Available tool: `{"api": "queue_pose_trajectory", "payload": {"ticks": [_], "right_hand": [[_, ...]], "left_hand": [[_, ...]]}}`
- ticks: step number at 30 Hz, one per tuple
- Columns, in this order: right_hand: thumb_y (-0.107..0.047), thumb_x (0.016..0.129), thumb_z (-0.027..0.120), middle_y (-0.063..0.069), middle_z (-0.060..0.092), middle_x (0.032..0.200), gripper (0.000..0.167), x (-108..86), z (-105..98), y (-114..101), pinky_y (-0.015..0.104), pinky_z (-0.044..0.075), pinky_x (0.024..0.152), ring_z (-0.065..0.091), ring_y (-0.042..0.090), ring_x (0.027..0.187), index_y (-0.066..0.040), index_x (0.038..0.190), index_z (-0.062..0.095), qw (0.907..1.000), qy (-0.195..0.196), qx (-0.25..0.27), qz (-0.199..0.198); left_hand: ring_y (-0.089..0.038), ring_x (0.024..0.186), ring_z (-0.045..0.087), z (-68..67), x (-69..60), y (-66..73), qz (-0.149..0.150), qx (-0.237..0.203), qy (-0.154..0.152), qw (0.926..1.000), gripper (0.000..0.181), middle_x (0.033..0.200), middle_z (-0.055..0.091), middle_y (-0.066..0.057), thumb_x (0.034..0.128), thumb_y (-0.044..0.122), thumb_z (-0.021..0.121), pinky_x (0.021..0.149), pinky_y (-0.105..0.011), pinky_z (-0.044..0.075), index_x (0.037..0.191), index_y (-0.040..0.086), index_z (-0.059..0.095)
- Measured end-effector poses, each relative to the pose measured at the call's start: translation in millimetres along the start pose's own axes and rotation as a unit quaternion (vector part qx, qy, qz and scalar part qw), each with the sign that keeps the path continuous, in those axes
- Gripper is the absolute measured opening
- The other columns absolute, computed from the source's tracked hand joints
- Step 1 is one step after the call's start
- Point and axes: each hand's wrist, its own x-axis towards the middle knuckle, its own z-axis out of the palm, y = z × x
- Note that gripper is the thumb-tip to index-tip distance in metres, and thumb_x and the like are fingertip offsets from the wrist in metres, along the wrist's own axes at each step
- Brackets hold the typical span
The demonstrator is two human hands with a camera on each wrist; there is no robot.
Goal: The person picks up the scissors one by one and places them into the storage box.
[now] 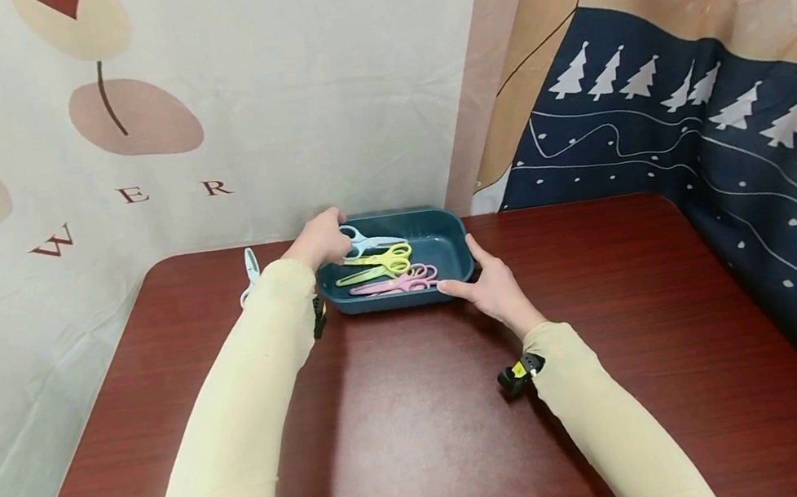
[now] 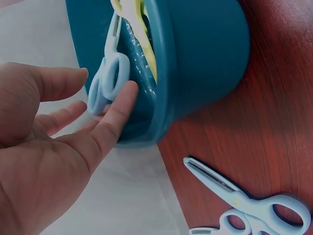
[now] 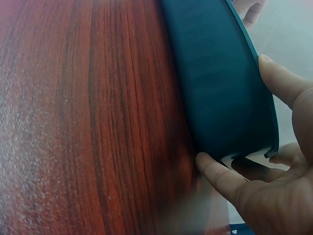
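Observation:
A dark teal plastic bin (image 1: pixel 404 301) stands at the table's back edge. Inside lie light blue scissors (image 1: pixel 368 242), yellow-green scissors (image 1: pixel 388 262) and pink scissors (image 1: pixel 402 281). My left hand (image 1: pixel 324 240) reaches over the bin's left end. In the left wrist view its extended fingers (image 2: pixel 115 115) are at the handles of the light blue scissors (image 2: pixel 116 73), and the thumb stands apart from them. With my right hand (image 1: pixel 495 287) I hold the bin's right end, thumb (image 3: pixel 281 81) on the rim and fingers against the outer wall.
More light blue scissors (image 2: pixel 259 208) lie on the table left of the bin, partly behind my left forearm in the head view. The reddish-brown wooden table (image 1: pixel 417 410) reaches to a pale printed cloth (image 1: pixel 325 125) behind and a dark blue patterned cloth (image 1: pixel 731 186) at right.

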Motion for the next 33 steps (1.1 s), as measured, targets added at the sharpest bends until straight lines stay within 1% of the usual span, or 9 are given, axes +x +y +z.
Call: {"api": "queue_pose_trajectory", "payload": {"ticks": [4,9,12,14,19,21,24,28,33], "right_hand": [[-0.042,0.09,0.081,0.01,0.022,0.171,0.105,0.4,0,0,0.055,0.034,0.12,0.03,0.034,0.153,-0.015,0.167,0.015,1.0,0.0,-0.003,0.0],[-0.041,0.09,0.081,0.011,0.023,0.171,0.105,0.7,1,0,0.054,0.035,0.12,0.031,0.034,0.152,-0.015,0.167,0.015,1.0,0.002,-0.006,-0.003],[-0.041,0.09,0.081,0.011,0.023,0.171,0.105,0.4,1,0,0.054,0.035,0.12,0.031,0.034,0.152,-0.015,0.167,0.015,1.0,0.002,-0.008,-0.003],[-0.041,0.09,0.081,0.011,0.023,0.171,0.105,-0.1,1,-1,0.054,0.034,0.12,0.031,0.034,0.152,-0.015,0.167,0.015,1.0,0.002,-0.008,-0.003],[-0.04,0.09,0.081,0.011,0.022,0.171,0.105,-1.0,0,-1,0.054,0.033,0.121,0.029,0.034,0.153,-0.014,0.167,0.014,1.0,0.003,-0.007,-0.002],[-0.039,0.09,0.081,0.011,0.022,0.171,0.104,-1.1,-1,-1,0.054,0.033,0.121,0.029,0.034,0.153,-0.014,0.167,0.014,1.0,0.003,-0.006,-0.002],[-0.038,0.09,0.081,0.011,0.021,0.171,0.104,-1.3,-1,-2,0.054,0.034,0.12,0.03,0.035,0.153,-0.013,0.167,0.015,1.0,0.003,-0.005,-0.002],[-0.04,0.09,0.081,0.011,0.021,0.172,0.105,-1.3,-1,-2,0.054,0.034,0.12,0.029,0.035,0.153,-0.014,0.167,0.014,1.0,0.002,-0.006,-0.002],[-0.041,0.09,0.081,0.011,0.021,0.172,0.106,-0.9,-1,-1,0.054,0.034,0.12,0.029,0.034,0.153,-0.014,0.167,0.014,1.0,0.001,-0.007,-0.003]], "left_hand": [[-0.034,0.107,0.056,0.7,0.1,2.6,-0.003,0.009,-0.003,0.9999,0.059,0.142,0.05,-0.024,0.0975,0.003,0.05,0.086,-0.04,0.049,0.155,-0.001,0.034],[-0.033,0.105,0.055,0.7,-0.5,3.7,-0.004,0.018,-0.013,0.9997,0.059,0.141,0.05,-0.023,0.0983,0.005,0.049,0.084,-0.04,0.047,0.155,-0.002,0.033],[-0.034,0.107,0.055,-0.3,-0.9,3.2,0.0,0.022,-0.017,0.9996,0.059,0.145,0.048,-0.023,0.0991,0.006,0.049,0.086,-0.042,0.048,0.155,-0.002,0.034],[-0.034,0.112,0.053,-1.8,-1.7,2.6,0.006,0.025,-0.016,0.9995,0.058,0.149,0.046,-0.024,0.0993,0.006,0.05,0.09,-0.044,0.049,0.155,-0.002,0.035],[-0.038,0.12,0.052,-7.4,-4.1,-2.0,0.035,0.036,-0.001,0.9987,0.054,0.15,0.047,-0.026,0.0995,0.007,0.05,0.098,-0.049,0.048,0.152,-0.002,0.042],[-0.039,0.124,0.053,-10.0,-5.2,-4.9,0.048,0.031,0.008,0.9983,0.051,0.148,0.049,-0.026,0.0999,0.008,0.051,0.1,-0.05,0.049,0.15,-0.003,0.044],[-0.04,0.131,0.052,-13.9,-8.2,-9.1,0.065,0.023,0.023,0.9973,0.048,0.146,0.052,-0.026,0.1006,0.008,0.053,0.106,-0.051,0.048,0.147,-0.004,0.047],[-0.04,0.133,0.051,-19.0,-13.4,-14.5,0.078,0.009,0.034,0.9963,0.046,0.145,0.053,-0.025,0.1017,0.008,0.054,0.109,-0.052,0.046,0.145,-0.005,0.049],[-0.041,0.134,0.05,-25.2,-16.8,-24.4,0.085,-0.007,0.039,0.9956,0.044,0.145,0.053,-0.025,0.1023,0.008,0.055,0.11,-0.054,0.044,0.144,-0.004,0.05]]}}
